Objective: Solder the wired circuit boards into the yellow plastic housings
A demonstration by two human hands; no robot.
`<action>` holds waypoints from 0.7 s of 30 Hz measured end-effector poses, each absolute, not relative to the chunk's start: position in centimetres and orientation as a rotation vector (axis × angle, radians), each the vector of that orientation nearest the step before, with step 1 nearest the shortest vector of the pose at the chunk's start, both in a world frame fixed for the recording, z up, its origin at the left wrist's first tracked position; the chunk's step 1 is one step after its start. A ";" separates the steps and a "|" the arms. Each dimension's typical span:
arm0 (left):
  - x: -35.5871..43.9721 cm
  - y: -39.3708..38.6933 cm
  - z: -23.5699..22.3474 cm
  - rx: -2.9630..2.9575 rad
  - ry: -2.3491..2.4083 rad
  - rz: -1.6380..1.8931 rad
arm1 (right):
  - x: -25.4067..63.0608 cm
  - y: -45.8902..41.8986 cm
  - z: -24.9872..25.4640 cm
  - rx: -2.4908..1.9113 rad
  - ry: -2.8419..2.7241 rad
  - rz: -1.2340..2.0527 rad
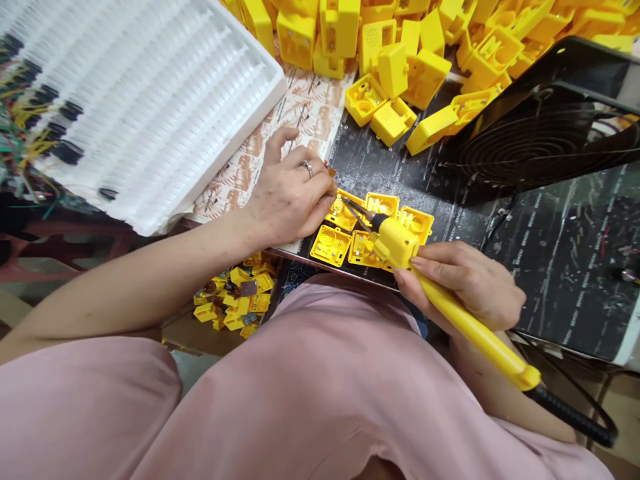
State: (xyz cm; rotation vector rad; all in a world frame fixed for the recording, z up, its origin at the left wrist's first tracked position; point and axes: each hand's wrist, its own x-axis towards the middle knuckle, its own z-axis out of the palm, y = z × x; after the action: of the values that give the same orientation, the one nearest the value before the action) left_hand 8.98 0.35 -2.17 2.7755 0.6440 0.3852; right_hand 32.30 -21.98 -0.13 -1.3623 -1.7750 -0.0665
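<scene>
My right hand (463, 283) is wrapped round the yellow handle of a soldering iron (450, 310), with a black cable at its rear end. The iron's thin metal tip reaches into the upper left one of several small open yellow plastic cases (330, 245), set close together at the table's front edge. Beside that same case, my left hand (295, 190) has its thumb and fingers pinched together, with the index finger or another finger raised. A small orange bit shows by its fingertips. What the pinch holds is hidden.
A white slotted tray (200, 87) with wired black parts (67, 152) stands at left. Many yellow cases (390, 67) are heaped at the back. A black fan (530, 133) stands at right. More yellow pieces (240, 300) lie in a box below the table edge.
</scene>
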 end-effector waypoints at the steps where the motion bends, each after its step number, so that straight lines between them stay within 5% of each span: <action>1: 9.0 0.4 -2.2 2.773 0.648 0.383 | 32.3 -22.0 -0.1 -1.351 -1.787 -0.074; 21: 9.3 1.0 -2.9 2.792 0.605 0.415 | 32.4 -21.9 -0.3 -1.352 -1.752 -0.053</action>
State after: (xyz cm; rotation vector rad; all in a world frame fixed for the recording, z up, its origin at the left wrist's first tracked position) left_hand 9.33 1.05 -2.89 2.7923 0.6047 0.4146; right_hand 32.36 -21.95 -0.33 -1.3515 -1.7517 -0.0525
